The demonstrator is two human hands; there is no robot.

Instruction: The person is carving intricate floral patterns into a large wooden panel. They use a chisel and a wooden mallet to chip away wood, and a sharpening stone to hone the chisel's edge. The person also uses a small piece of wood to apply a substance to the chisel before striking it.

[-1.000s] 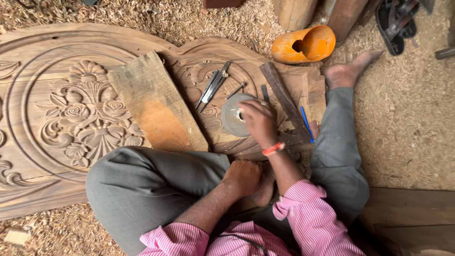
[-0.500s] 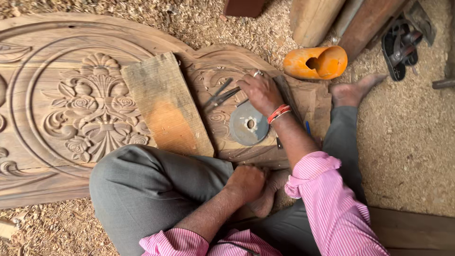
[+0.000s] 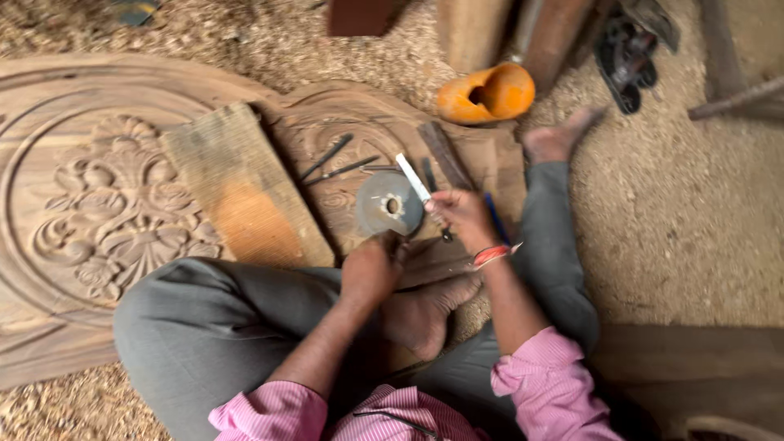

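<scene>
Two hands work near the middle: our right hand (image 3: 457,214) is clamped on a stiff, slim chisel (image 3: 415,180) by its handle; our left hand (image 3: 371,265) steadies the heavy, hard grinding disc (image 3: 384,204) on the carved panel (image 3: 98,204).

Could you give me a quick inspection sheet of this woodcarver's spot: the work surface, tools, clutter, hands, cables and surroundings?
Surface: carved wooden panel with flower relief, flat on the ground.
Job's things: grey round disc on the panel; chisel with pale blade angled over it.
Clutter: plain board; spare metal tools; orange vessel on its side.
Hands: left hand at the disc's lower edge; right hand grips the chisel.
Cables: nothing seen.
Surroundings: wood shavings all around; sandals beyond.
</scene>
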